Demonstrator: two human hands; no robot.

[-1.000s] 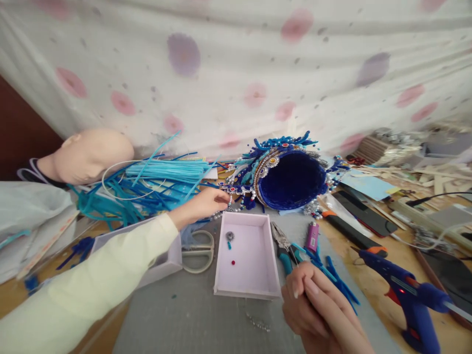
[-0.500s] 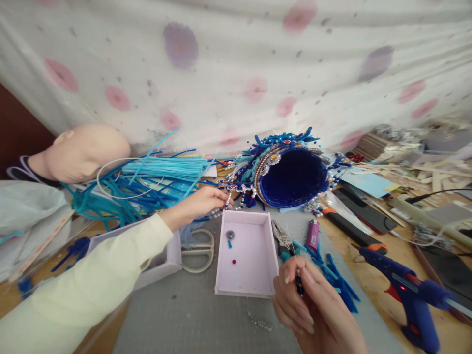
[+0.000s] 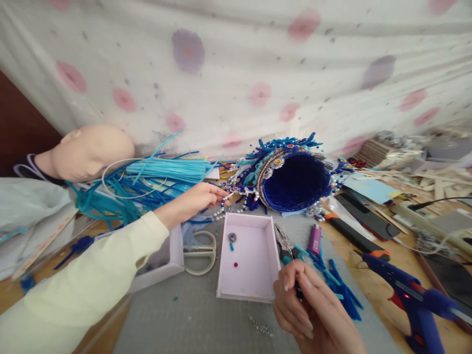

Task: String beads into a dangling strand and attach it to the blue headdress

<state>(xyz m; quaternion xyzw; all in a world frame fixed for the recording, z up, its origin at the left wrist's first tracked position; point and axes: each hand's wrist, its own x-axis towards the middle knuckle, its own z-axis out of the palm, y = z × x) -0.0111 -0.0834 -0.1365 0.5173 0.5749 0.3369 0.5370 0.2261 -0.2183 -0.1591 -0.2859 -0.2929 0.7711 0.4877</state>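
Observation:
My left hand (image 3: 202, 199) reaches out to the blue beaded headdress (image 3: 272, 183), which lies on its side with its dark blue hollow facing me. Its thumb and fingertips pinch a strand of small beads (image 3: 223, 202) that hangs from the headdress's left edge. Close to me, my right hand (image 3: 313, 305) is closed, thumb against forefinger, on a few dark beads (image 3: 298, 290) with a thin wire rising from them. Between the hands stands a shallow white box (image 3: 254, 282) holding a silver flower-shaped piece (image 3: 232, 238) and a red bead (image 3: 235, 264).
Scissors (image 3: 206, 260) lie left of the box; pliers (image 3: 283, 238) and a purple lighter (image 3: 315, 238) lie right of it. A blue glue gun (image 3: 405, 285) rests farther right. Blue pipe cleaners (image 3: 165, 169) and a mannequin head (image 3: 92, 152) are at the back left.
The bead strand at my left fingertips now bows to the left instead of hanging straight. My right hand stays closed in nearly the same place. The whole view has shifted slightly.

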